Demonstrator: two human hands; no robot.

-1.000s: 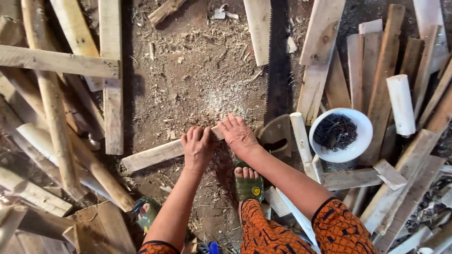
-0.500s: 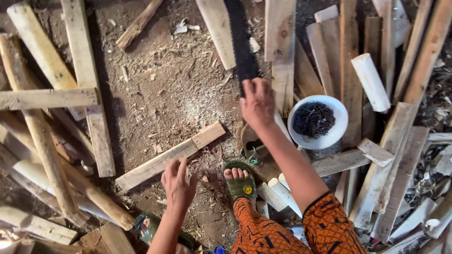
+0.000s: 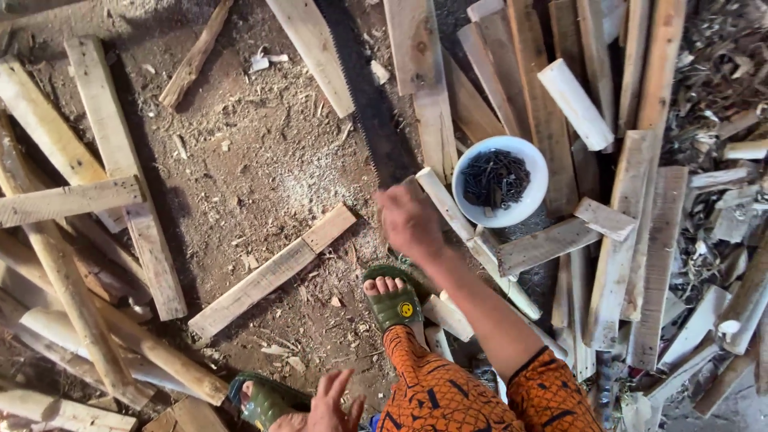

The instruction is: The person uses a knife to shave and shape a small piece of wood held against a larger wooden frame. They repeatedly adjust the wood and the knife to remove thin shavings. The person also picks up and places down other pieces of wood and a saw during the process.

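One saw (image 3: pixel 364 100) lies on the dirt with its handle end under the right hand (image 3: pixel 410 220), grip not discernible, beside one white bowl (image 3: pixel 528 200) of dark nails and one short plank (image 3: pixel 272 272), while the left hand (image 3: pixel 334 404) hangs spread and empty.

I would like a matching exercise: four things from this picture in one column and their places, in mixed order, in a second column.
1. white bowl
2. handsaw
3. short plank
4. right hand

A. on bare ground, left of the sandalled foot
B. at the saw's near end
C. on the boards, holding dark nails
D. stretching up from the hand

Pairs: 1-C, 2-D, 3-A, 4-B
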